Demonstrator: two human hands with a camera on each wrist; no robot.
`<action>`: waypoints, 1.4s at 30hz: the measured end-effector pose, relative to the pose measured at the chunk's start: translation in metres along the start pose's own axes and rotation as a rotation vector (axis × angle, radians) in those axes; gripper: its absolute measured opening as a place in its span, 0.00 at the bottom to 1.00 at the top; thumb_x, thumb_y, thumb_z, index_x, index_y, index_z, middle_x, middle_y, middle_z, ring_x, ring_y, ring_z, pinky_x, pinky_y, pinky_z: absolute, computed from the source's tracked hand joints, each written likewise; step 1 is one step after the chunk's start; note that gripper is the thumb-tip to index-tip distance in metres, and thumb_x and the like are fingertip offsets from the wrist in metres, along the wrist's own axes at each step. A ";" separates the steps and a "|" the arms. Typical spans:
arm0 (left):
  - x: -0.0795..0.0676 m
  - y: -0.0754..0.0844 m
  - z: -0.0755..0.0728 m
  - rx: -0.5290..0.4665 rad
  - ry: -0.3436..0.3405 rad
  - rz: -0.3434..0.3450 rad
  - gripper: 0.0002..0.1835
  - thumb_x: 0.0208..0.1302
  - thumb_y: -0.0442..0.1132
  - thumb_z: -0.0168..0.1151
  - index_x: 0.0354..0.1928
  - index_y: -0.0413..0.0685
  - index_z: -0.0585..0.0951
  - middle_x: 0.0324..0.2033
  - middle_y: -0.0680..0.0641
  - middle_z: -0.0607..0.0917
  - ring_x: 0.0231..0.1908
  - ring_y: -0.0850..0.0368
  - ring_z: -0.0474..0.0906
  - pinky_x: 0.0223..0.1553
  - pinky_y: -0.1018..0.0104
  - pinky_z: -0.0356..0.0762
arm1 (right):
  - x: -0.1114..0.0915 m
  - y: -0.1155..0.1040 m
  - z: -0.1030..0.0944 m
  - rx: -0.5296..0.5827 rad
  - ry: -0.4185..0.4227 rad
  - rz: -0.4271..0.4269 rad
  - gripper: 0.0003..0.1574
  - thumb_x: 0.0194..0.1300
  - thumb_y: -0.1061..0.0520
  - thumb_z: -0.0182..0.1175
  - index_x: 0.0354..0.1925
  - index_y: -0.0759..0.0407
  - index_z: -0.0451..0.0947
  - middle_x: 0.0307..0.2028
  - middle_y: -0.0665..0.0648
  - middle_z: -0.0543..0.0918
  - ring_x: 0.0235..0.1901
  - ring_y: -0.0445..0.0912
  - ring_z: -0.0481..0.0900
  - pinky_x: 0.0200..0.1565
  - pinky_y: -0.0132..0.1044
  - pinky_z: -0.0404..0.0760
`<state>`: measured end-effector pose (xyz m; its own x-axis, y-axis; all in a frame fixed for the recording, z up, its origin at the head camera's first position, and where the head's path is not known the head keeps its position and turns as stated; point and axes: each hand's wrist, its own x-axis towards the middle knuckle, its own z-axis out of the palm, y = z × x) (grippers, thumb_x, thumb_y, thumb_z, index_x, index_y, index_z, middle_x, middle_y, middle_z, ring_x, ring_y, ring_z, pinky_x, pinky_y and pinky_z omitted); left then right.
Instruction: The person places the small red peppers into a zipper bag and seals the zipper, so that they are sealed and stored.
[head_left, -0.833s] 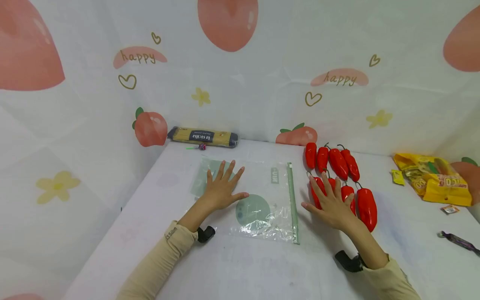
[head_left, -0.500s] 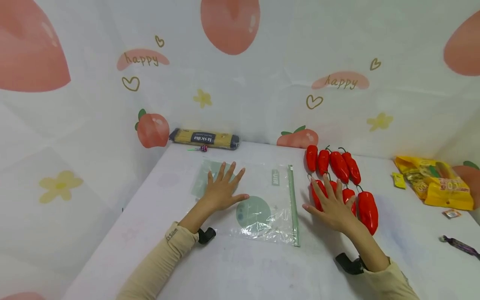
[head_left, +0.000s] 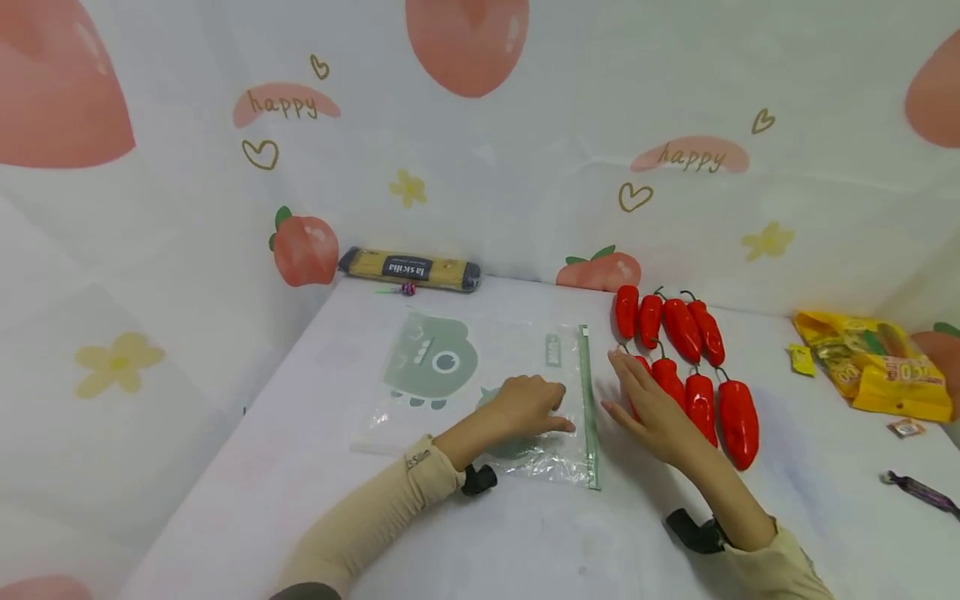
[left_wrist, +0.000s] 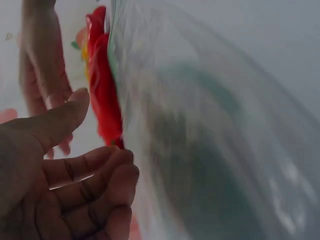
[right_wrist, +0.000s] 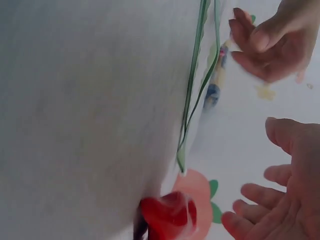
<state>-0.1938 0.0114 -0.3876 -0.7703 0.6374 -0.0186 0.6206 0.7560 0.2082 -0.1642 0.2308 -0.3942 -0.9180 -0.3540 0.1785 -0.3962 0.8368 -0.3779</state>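
A clear zip bag (head_left: 435,358) with a green dinosaur print lies flat on the white table. Its green zip strip (head_left: 588,400) runs along the right side; in the right wrist view the strip's two edges (right_wrist: 192,75) stand apart in the middle. Over the bag's right half, my left hand (head_left: 521,408) has thumb and loosely bent fingers apart, holding nothing. My right hand (head_left: 660,421), fingers extended, is just right of the strip and overlaps the nearer row of red peppers (head_left: 740,423). It grips nothing.
A second row of red peppers (head_left: 681,329) lies behind. A pasta pack (head_left: 408,269) and a lollipop (head_left: 407,289) are at the back left. To the right are a yellow snack bag (head_left: 885,362), small wrapped sweets (head_left: 801,360) and a purple-wrapped stick (head_left: 922,492).
My left hand has moved right across the bag, its spread fingers now bent, uncovering the dinosaur print. My right hand stays near the peppers, its fingers drawn closer together.
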 end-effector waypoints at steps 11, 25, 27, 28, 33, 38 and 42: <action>0.032 0.009 0.020 -0.095 -0.175 -0.098 0.22 0.47 0.61 0.65 0.25 0.51 0.72 0.20 0.55 0.75 0.23 0.61 0.71 0.20 0.69 0.67 | 0.001 -0.006 0.002 0.029 -0.103 0.011 0.45 0.62 0.52 0.57 0.70 0.62 0.48 0.68 0.65 0.57 0.66 0.61 0.57 0.56 0.55 0.71; 0.023 -0.020 0.018 -0.493 -0.127 0.097 0.12 0.66 0.40 0.53 0.24 0.45 0.74 0.10 0.55 0.73 0.11 0.68 0.74 0.22 0.77 0.72 | 0.020 -0.012 0.010 0.008 -0.274 0.075 0.45 0.65 0.50 0.54 0.67 0.73 0.47 0.68 0.71 0.52 0.67 0.64 0.52 0.60 0.56 0.66; 0.021 -0.023 0.018 -0.512 -0.104 0.106 0.12 0.66 0.38 0.52 0.24 0.44 0.75 0.11 0.54 0.74 0.12 0.67 0.74 0.23 0.77 0.73 | 0.023 -0.013 0.012 0.002 -0.294 0.087 0.46 0.65 0.50 0.54 0.68 0.73 0.45 0.68 0.71 0.51 0.67 0.64 0.51 0.60 0.55 0.66; 0.020 -0.024 0.017 -0.516 -0.091 0.108 0.12 0.66 0.38 0.52 0.24 0.44 0.75 0.12 0.54 0.74 0.12 0.67 0.74 0.23 0.77 0.73 | 0.024 -0.014 0.012 0.002 -0.305 0.093 0.46 0.65 0.50 0.54 0.68 0.72 0.44 0.69 0.71 0.50 0.68 0.64 0.50 0.60 0.56 0.66; 0.017 -0.030 0.015 -0.531 -0.035 0.111 0.13 0.66 0.39 0.52 0.24 0.45 0.76 0.13 0.54 0.75 0.14 0.67 0.75 0.23 0.77 0.71 | 0.031 -0.016 0.016 0.029 -0.314 0.096 0.48 0.65 0.50 0.53 0.70 0.68 0.39 0.70 0.69 0.43 0.69 0.64 0.46 0.61 0.57 0.63; 0.012 -0.032 0.011 -0.471 0.103 0.081 0.10 0.64 0.41 0.55 0.28 0.47 0.81 0.19 0.54 0.82 0.20 0.67 0.77 0.26 0.75 0.72 | 0.037 -0.022 0.020 0.018 -0.359 0.068 0.45 0.64 0.52 0.53 0.69 0.68 0.43 0.71 0.66 0.45 0.70 0.62 0.44 0.65 0.57 0.56; 0.004 -0.035 0.008 -0.430 0.265 0.004 0.10 0.62 0.42 0.58 0.29 0.47 0.85 0.24 0.53 0.86 0.28 0.62 0.81 0.33 0.70 0.77 | 0.038 -0.023 0.021 -0.044 -0.445 0.100 0.44 0.65 0.50 0.53 0.69 0.66 0.47 0.70 0.65 0.49 0.69 0.64 0.44 0.65 0.59 0.56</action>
<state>-0.2181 -0.0115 -0.4025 -0.8135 0.5384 0.2201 0.5499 0.5885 0.5927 -0.1898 0.1893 -0.3975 -0.8730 -0.4072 -0.2685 -0.3128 0.8898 -0.3324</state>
